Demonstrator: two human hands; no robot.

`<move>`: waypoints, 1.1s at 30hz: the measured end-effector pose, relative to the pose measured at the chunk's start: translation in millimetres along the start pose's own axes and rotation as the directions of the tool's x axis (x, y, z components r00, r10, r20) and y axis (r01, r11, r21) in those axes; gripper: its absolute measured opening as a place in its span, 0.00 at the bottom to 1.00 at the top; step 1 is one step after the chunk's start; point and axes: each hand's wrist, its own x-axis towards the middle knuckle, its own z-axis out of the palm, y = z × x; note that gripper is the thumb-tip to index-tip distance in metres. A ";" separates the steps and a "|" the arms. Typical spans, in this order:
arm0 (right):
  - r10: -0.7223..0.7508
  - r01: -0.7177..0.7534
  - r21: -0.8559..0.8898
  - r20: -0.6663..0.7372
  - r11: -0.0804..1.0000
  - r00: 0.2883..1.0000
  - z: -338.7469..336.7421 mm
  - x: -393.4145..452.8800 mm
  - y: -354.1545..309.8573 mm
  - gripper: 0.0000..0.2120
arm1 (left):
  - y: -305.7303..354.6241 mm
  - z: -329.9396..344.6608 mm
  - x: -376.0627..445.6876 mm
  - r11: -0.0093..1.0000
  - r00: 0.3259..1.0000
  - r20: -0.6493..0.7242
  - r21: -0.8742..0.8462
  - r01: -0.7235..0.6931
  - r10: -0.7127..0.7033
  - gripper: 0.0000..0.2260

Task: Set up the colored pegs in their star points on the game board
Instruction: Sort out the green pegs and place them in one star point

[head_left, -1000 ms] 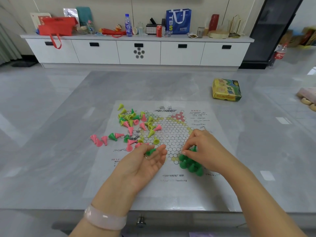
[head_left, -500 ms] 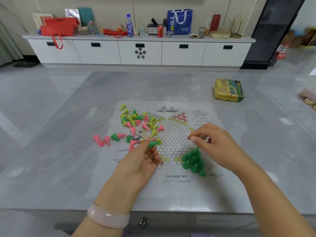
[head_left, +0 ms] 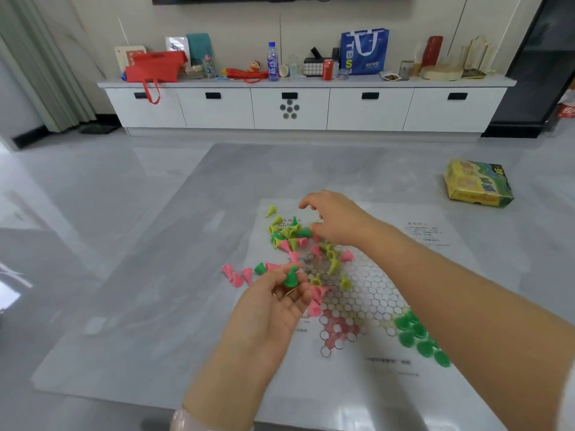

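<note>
Left hand (head_left: 273, 309), palm up and half curled, pinches 1 green cone-shaped plastic peg (head_left: 291, 277) upright between thumb and fingertips, above the left edge of the white paper game board printed with a hexagon-cell star (head_left: 367, 293). Right hand (head_left: 337, 220) reaches forward across the board, palm down, fingers loosely spread over the loose heap of green, pink and yellow-green pegs (head_left: 292, 236); whether it grips a peg cannot be told. Near the right forearm, a cluster of about 8 green pegs (head_left: 418, 337) stands upright, filling 1 near star point. The pink-tinted star point (head_left: 337, 332) nearest the viewer holds 0 pegs. 3 pink pegs (head_left: 236, 273) lie on the grey tabletop (head_left: 140, 306), left of the board.
</note>
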 end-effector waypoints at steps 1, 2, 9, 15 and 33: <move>0.007 -0.006 -0.051 0.021 0.999 1.000 3.5 9.7 1.4 0.20 | 3.6 -3.5 0.6 1.000 1.000 -0.009 -0.011 0.001 -0.001 0.08; 0.008 -0.003 -0.104 0.056 0.995 0.998 7.1 17.5 2.3 0.21 | 6.8 -6.4 1.1 1.000 1.000 -0.016 -0.027 0.004 -0.004 0.08; -0.059 0.120 -0.259 0.232 0.958 0.971 27.2 43.4 0.2 0.19 | 18.3 -13.8 1.5 0.999 0.999 -0.018 -0.044 0.028 -0.029 0.08; -0.052 0.093 -0.230 0.178 0.969 0.983 32.9 45.7 5.6 0.16 | 21.8 -15.4 -0.6 0.999 0.999 -0.015 -0.026 0.040 -0.040 0.08; -0.210 0.199 0.223 0.028 0.954 0.977 -28.3 -103.9 -47.5 0.18 | 5.8 -5.5 -7.5 0.959 0.941 0.211 -0.049 0.280 -0.264 0.08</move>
